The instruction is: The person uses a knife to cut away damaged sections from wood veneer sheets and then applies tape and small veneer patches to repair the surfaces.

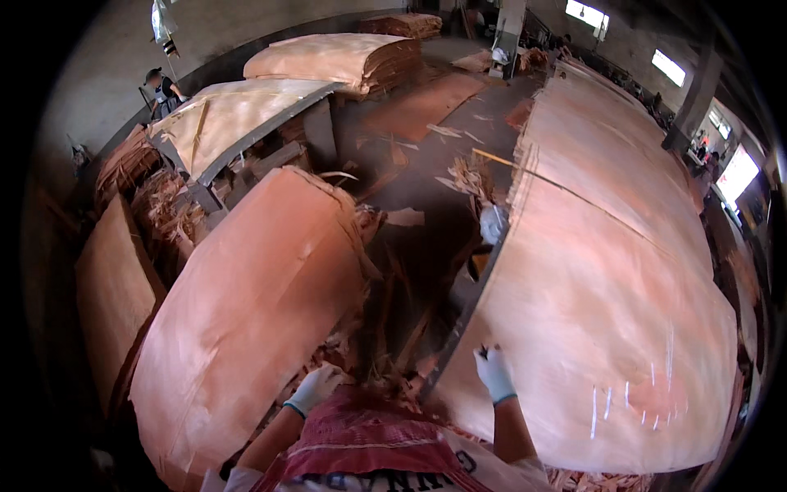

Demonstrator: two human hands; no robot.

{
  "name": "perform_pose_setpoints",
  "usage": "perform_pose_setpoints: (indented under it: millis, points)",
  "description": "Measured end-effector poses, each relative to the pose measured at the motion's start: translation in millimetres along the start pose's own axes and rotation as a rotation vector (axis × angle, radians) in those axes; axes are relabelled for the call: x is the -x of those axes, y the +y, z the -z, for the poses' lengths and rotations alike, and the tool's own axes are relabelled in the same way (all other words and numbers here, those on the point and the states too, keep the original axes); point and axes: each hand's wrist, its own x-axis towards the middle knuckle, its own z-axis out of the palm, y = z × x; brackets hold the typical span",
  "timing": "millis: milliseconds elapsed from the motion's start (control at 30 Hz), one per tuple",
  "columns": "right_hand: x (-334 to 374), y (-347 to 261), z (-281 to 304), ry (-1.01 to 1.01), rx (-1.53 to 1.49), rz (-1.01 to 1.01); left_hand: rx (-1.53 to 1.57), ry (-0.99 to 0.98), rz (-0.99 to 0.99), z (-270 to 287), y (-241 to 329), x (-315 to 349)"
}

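Note:
My right hand (494, 377), in a white glove with a teal cuff, is over the near left part of a large pinkish wood veneer sheet (607, 287) on the right stack. Its fingers are bent around something small and dark at the fingertips, too small to name. White-gloved too, my left hand (315, 389) is low in front of me, beside the near right edge of the left veneer stack (254, 303). Its fingers are curled together; what they hold, if anything, is hidden. Several short white streaks (608, 402) mark the near part of the right sheet.
A long thin stick (496, 158) lies across the right stack. Torn veneer scraps (469, 176) litter the dark aisle between the stacks. Farther off are a veneer-topped table (238, 119), another stack (328, 61) and a person (166, 92) at the far left.

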Motion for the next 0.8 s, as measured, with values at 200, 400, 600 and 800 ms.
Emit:
perform_pose_setpoints:
  millis: [200, 400, 600, 800]
  points:
    - [11, -35, -5, 0.023, -0.292, -0.021, -0.141, -0.266, -0.507, 17, -71, -193]
    - [14, -36, -28, -0.087, -0.152, -0.351, -0.102, -0.463, -0.584, 24, 77, -384]
    - [-7, -71, 1, -0.041, -0.162, -0.383, -0.025, -0.573, -0.814, -1, 186, -472]
    - [6, -49, -43, -0.049, -0.23, -0.63, -0.04, -0.774, -0.945, -32, 224, -534]
